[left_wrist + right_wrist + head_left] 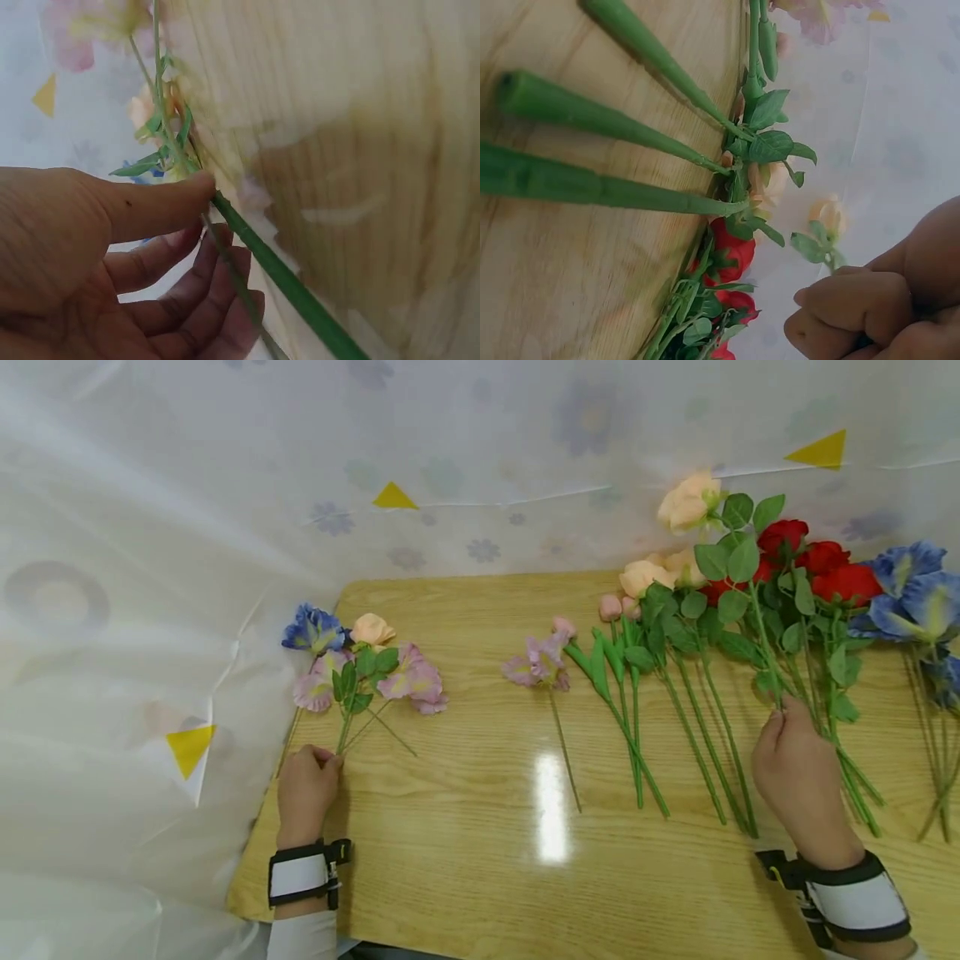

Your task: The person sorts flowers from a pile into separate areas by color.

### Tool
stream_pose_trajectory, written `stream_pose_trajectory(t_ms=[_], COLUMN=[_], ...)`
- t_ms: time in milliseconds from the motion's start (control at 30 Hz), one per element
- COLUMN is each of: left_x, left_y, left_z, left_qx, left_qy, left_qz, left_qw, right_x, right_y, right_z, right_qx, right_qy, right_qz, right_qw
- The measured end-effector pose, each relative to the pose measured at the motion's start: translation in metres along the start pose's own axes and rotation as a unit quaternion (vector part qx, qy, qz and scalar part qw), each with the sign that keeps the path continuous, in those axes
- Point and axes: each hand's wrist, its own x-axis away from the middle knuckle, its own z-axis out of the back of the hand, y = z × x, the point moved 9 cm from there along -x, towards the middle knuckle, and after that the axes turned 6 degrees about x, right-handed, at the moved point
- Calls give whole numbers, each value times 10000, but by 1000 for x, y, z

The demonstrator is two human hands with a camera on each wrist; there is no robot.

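A small bunch (360, 668) of blue, peach and pink artificial flowers lies at the table's left edge. My left hand (307, 781) grips its stem ends; the left wrist view shows the thumb of this hand (210, 217) pressing a green stem (285, 277) against curled fingers. On the right, my right hand (795, 760) is curled into a fist (855, 315) around a stem among the roses. It seems to be the stem of the peach rose (688, 503), which stands higher than the rest (829, 215). Red roses (821, 564) lie beside it.
The wooden table (465, 827) holds a row of loose flowers: one pink bloom (540, 664), pink buds (611, 606), more peach roses (645, 575) and blue flowers (911, 589) at the far right. A white flowered curtain (150, 568) encloses the back and left.
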Motion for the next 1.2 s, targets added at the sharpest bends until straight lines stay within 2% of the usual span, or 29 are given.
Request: stream_pose_trajectory(t_ms=[167, 300, 433, 533, 633, 700, 867, 933, 1000, 1100, 1200], left_x=[8, 11, 13, 14, 14, 14, 15, 16, 20, 26, 34], left_y=[8, 19, 37, 51, 68, 81, 111, 121, 133, 154, 176], left_z=[8, 16, 23, 25, 25, 24, 16, 11, 6, 2, 2], left_qx=[404, 765, 1131, 1786, 2671, 3160, 3972, 4279, 4663, 5057, 5221], left_qy=[384, 770, 1167, 1260, 1133, 981, 516, 242, -76, -446, -687], left_qz=[-205, -426, -809, -993, -1154, -1240, -1371, -1364, -1384, -1597, -1985], left_qw=[9982, 9932, 9834, 9708, 9500, 9355, 9059, 8932, 8737, 8466, 8266], right_x=[1, 1, 0, 1, 3, 4, 5, 5, 4, 1, 1], right_y=[-1, -3, -4, -7, -8, -7, -4, -6, -11, -29, -58], right_z=[-11, -14, -14, -14, -13, -14, -19, -18, -16, -14, -15], right_qx=[145, 237, 363, 459, 523, 509, 529, 563, 532, 172, -555], right_qy=[-406, -486, -387, -226, -68, -106, -318, -216, -37, 97, 112], right_qz=[154, 339, 458, 622, 711, 669, 544, 595, 662, 806, 1135], right_qw=[9990, 9980, 9975, 9967, 9961, 9964, 9966, 9964, 9964, 9966, 9919])
